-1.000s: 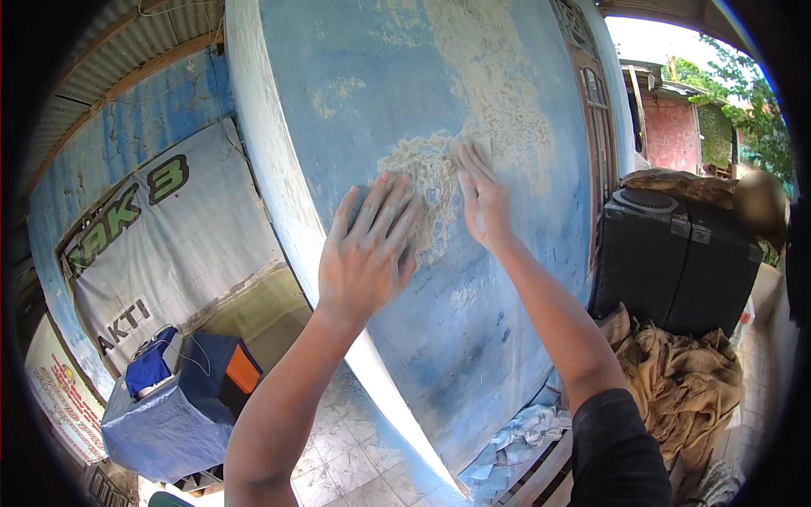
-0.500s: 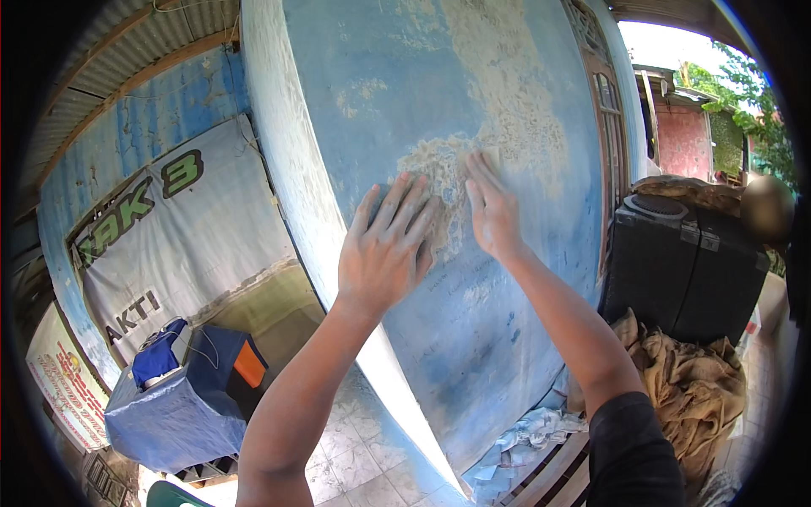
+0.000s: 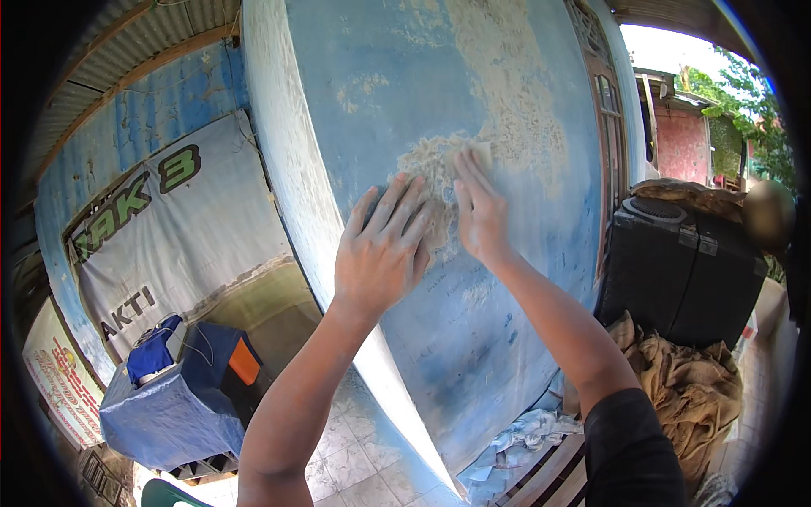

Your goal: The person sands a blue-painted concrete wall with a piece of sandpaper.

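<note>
A blue wall with peeling paint rises before us. We would do best to press evenly, fingers flat, over its rough patch. The small pale sheet lies under the fingertips of our right hand, up and right of our left hand. The right fingers lie together, whether gripping we cannot tell; the left ones spread, empty, seemingly against the wall.

Corrugated roof above a tiled floor (partly sunlit).
</note>
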